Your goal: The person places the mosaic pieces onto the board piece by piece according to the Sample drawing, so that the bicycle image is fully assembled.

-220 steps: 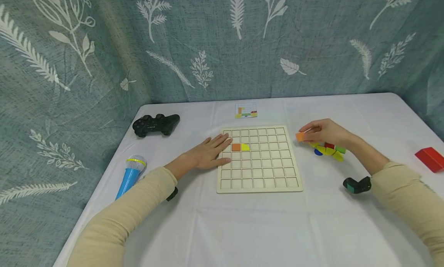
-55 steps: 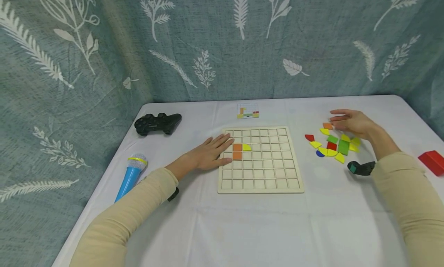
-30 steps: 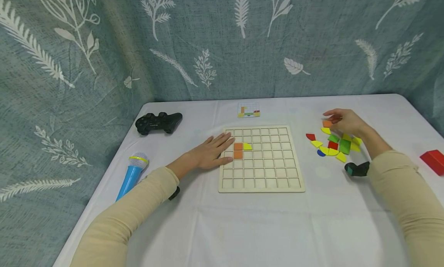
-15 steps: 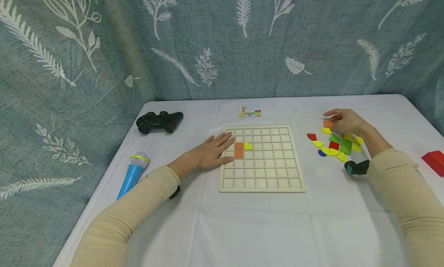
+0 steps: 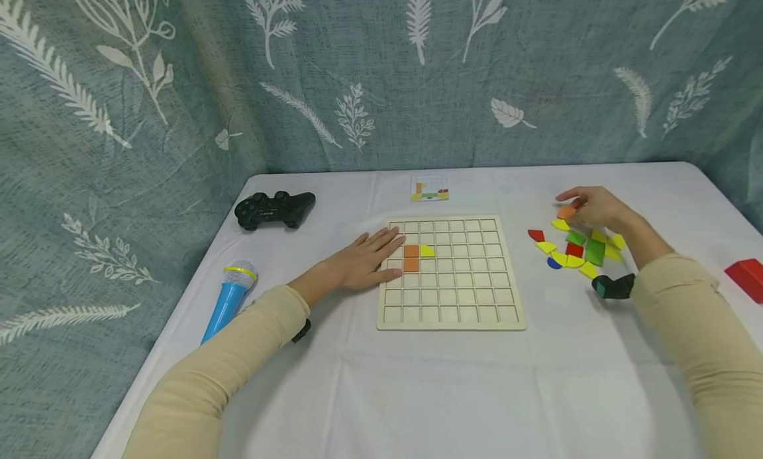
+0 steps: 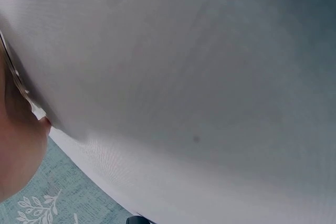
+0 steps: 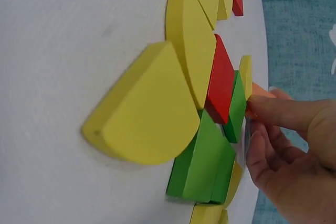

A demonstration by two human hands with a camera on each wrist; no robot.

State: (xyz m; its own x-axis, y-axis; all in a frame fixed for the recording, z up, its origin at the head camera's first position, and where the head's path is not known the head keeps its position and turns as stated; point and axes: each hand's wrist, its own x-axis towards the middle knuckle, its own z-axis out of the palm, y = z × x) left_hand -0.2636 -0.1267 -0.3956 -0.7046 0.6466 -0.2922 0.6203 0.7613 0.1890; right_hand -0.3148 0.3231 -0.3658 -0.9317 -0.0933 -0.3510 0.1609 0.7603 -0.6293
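Observation:
My left hand (image 5: 362,261) lies flat with its fingers straight across the left edge of a pale wooden grid board (image 5: 459,297). On that board two orange squares (image 5: 411,265) sit one below the other, and a yellow quarter-circle piece (image 5: 426,251) is right of the upper one. At the far side of a spread of loose pieces, my right hand (image 5: 599,209) pinches an orange block (image 5: 565,212) between thumb and fingers. The right wrist view shows the orange block (image 7: 257,92) partly hidden behind the fingers. In the left wrist view the left hand (image 6: 21,145) appears only at the edge.
Several yellow quarter-circles (image 5: 574,262), green blocks (image 5: 595,252), red pieces (image 5: 575,250) and a blue piece (image 5: 554,263) lie right of the board. A pattern card (image 5: 429,188) is behind it. A game controller (image 5: 275,210), toy microphone (image 5: 229,297) and red block (image 5: 746,278) lie farther out.
A second orange square has joined the first on the board. The right hand has moved back and right, the pieces are spread wider, and it now tilts another orange block. The left hand stays.

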